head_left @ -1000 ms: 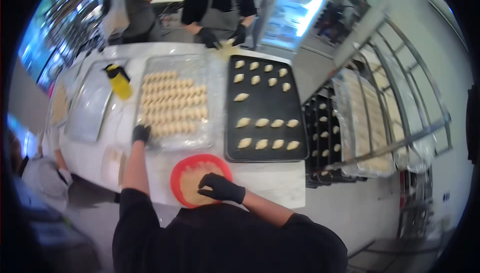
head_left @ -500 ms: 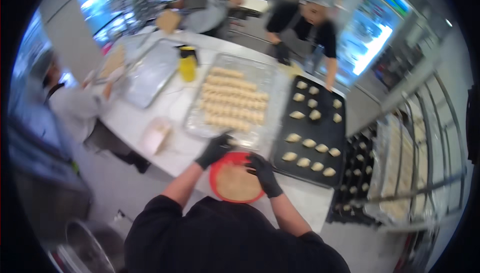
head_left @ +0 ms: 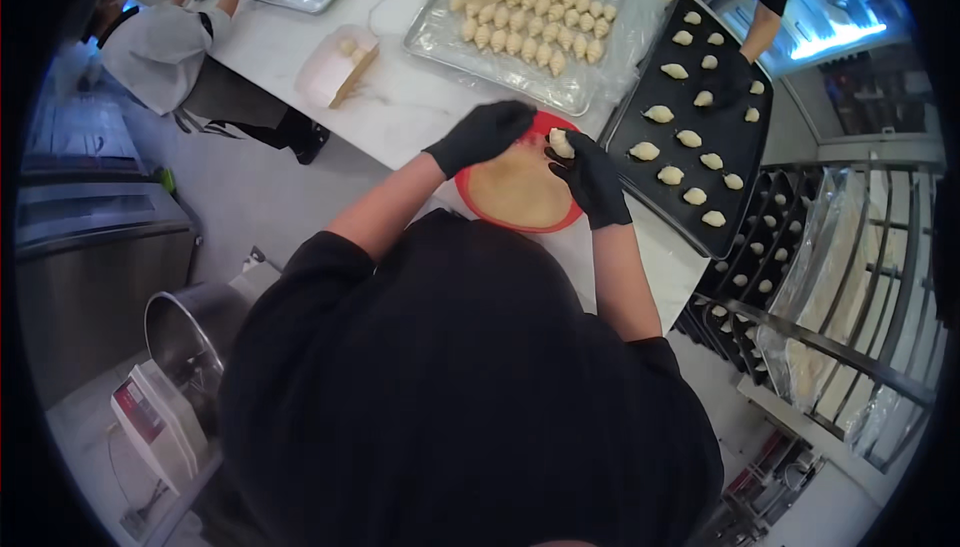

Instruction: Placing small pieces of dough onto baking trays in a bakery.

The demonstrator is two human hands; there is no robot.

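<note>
A red round bowl [head_left: 571,219] with a flat tan filling [head_left: 520,192] sits at the table's near edge, in front of my body. My right hand [head_left: 597,185], in a black glove, pinches a small pale rolled dough piece [head_left: 561,143] over the bowl's right side. At the far left rim is my left hand [head_left: 484,137], also black-gloved, with its fingers stretched out to the right; their undersides are hidden. Beyond the bowl, a metal tray [head_left: 432,47] lined with clear film holds rows of similar dough rolls [head_left: 530,22]. Spaced dough rolls [head_left: 688,139] lie on a black baking tray [head_left: 640,112] to the right.
A co-worker's gloved hand [head_left: 735,75] is over the black tray. A pink-white box [head_left: 325,72] stands left on the marble table [head_left: 400,97]. Another person [head_left: 160,52] works at far left. A tray rack [head_left: 850,287] is at right, a metal mixing bowl [head_left: 185,322] lower left.
The view has tilted down. My right hand now has a dough roll between its fingers. My left hand has moved from the metal tray's near edge to the bowl's rim.
</note>
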